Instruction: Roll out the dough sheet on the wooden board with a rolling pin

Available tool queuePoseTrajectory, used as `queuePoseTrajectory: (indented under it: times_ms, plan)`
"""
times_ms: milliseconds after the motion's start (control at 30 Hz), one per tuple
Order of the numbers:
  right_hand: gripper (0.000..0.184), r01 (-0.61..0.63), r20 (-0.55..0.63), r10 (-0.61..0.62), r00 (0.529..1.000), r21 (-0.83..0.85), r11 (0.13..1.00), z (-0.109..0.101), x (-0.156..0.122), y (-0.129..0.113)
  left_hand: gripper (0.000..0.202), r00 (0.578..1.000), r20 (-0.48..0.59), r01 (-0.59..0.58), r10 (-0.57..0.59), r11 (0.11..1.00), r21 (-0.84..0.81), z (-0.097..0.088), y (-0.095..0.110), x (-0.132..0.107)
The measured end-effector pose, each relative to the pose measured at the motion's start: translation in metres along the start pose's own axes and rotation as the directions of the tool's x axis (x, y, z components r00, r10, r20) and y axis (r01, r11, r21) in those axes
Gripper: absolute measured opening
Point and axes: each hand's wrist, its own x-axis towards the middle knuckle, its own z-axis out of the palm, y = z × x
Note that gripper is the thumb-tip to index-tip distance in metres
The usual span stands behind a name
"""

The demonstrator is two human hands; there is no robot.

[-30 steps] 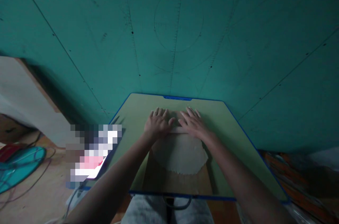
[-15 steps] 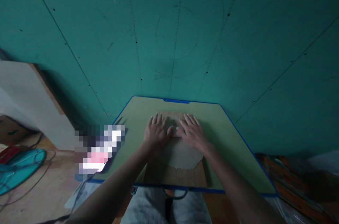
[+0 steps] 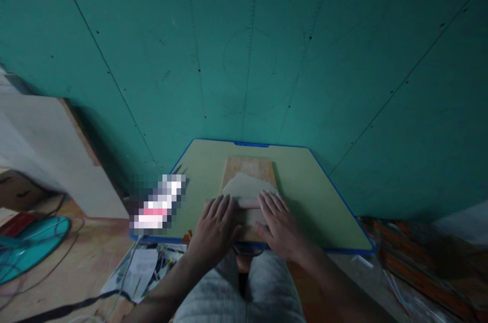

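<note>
A pale wooden rolling pin (image 3: 247, 204) lies crosswise on a thin, flat sheet of dough (image 3: 244, 184). Under the dough is a wooden board (image 3: 251, 164), its far end showing. My left hand (image 3: 216, 218) presses on the pin's left part with fingers laid flat over it. On the right part rests my right hand (image 3: 277, 218), fingers stretched forward, palm down. Both thumbs point inward on the near side of the pin. My hands hide the pin's ends and the dough's side edges.
The board lies on a pale green, blue-edged table (image 3: 324, 211) against a green wall (image 3: 244, 84). A blurred-out device (image 3: 158, 206) with a cable stands on the table's left. White panels (image 3: 49, 150) lean at left; a crate of odds and ends (image 3: 147, 267) sits below.
Both hands have drawn back toward my body with the rolling pin. The far part of the dough and the board's far end now show. The view has shifted slightly.
</note>
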Motion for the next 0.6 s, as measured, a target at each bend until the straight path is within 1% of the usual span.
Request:
queuePoseTrajectory:
  times_ms: [67, 133, 200, 300, 467, 533, 600]
  plan:
    - [0.065, 0.004, 0.027, -0.004, 1.000, 0.008, 1.000, -0.001, 0.012, 0.004, 0.059, 1.000, 0.022, 0.013, -0.013, 1.000, 0.010, 0.001, -0.003, 0.004]
    - [0.065, -0.001, 0.044, 0.000, 0.999, 0.016, 1.000, -0.001, 0.029, 0.010, 0.062, 0.999, 0.037, 0.026, -0.026, 1.000, 0.017, 0.004, -0.008, 0.013]
    - [0.065, -0.010, 0.062, 0.008, 0.998, 0.024, 1.000, 0.001, 0.049, 0.017, 0.063, 0.997, 0.060, 0.039, -0.041, 0.999, 0.025, 0.007, -0.015, 0.026]
    - [0.066, -0.015, 0.092, 0.012, 0.996, 0.029, 0.999, 0.006, 0.080, 0.027, 0.059, 0.986, 0.133, 0.093, -0.097, 0.995, 0.036, 0.011, -0.029, 0.049]
    - [0.061, -0.038, 0.152, 0.033, 0.988, 0.030, 0.999, 0.013, 0.131, 0.042, 0.047, 0.942, 0.263, 0.215, -0.210, 0.976, 0.010, 0.021, -0.054, 0.085]
    - [0.062, -0.060, 0.175, 0.054, 0.983, 0.031, 0.998, 0.015, 0.145, 0.045, 0.045, 0.915, 0.301, 0.286, -0.269, 0.958, -0.015, 0.023, -0.060, 0.092]
    - [0.063, -0.071, 0.184, 0.063, 0.981, 0.038, 0.997, 0.015, 0.152, 0.046, 0.044, 0.903, 0.305, 0.341, -0.302, 0.936, -0.085, 0.018, -0.063, 0.093]
